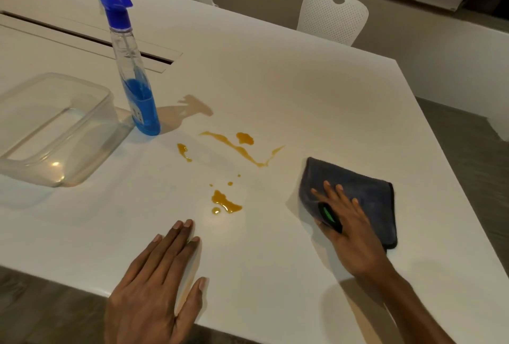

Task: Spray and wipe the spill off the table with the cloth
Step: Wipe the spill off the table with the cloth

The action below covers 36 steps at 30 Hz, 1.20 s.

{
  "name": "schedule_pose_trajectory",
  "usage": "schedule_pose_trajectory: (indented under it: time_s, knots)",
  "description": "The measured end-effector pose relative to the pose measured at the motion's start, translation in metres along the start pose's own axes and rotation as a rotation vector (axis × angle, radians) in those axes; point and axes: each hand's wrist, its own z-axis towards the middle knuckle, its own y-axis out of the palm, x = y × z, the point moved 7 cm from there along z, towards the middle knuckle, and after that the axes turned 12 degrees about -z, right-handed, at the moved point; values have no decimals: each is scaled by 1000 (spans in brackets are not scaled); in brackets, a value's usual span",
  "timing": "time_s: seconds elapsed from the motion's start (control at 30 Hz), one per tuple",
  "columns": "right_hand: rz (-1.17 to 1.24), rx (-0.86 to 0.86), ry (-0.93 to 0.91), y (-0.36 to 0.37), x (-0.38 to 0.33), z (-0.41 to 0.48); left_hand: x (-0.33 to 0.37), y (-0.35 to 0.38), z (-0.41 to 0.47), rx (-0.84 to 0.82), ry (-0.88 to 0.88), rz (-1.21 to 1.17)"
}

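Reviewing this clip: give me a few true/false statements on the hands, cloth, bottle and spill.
1. The right hand lies flat on the dark cloth. True.
2. The left hand holds the spray bottle. False: it rests empty on the table; the bottle stands alone.
3. The orange spill has been wiped away. False: streaks and drops remain.
4. The clear container sits left of the bottle. True.
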Motion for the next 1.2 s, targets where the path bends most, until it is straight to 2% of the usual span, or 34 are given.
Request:
schedule_pose_trajectory:
  time_s: [0.07, 0.17, 0.27, 0.43, 0.57, 0.67, 0.73, 0.8, 0.93, 1.07, 1.2]
  knots:
    - [24, 13, 58, -7, 20, 15, 0, 0, -1, 2, -1, 0]
    - [-95, 15, 138, -9, 40, 59, 1, -1, -1, 9, 4, -9]
    - [-86, 9, 205, -10, 29, 90, 3, -2, 0, 23, 11, -6]
    - [-16, 9, -9, -4, -20, 69, 2, -1, 0, 17, 11, -5]
    - [20, -50, -105, 0, -16, 55, 2, -2, -1, 13, -2, -14]
    - [98, -46, 4, -17, -13, 71, 3, -3, 0, 21, -4, -21]
    - [63, -58, 122, -25, -10, 94, 3, -2, -1, 16, -4, -14]
    - [-2, -77, 151, -23, -14, 113, 3, -1, -1, 12, -6, -18]
    - [16, -66, 74, -12, -35, 116, 3, -1, -2, 8, -7, -15]
    - [-55, -22, -161, 6, -45, 85, 1, 0, -1, -1, -5, -11]
    - [4, -44, -140, 4, -14, 89, 2, -2, 0, 6, -8, -13]
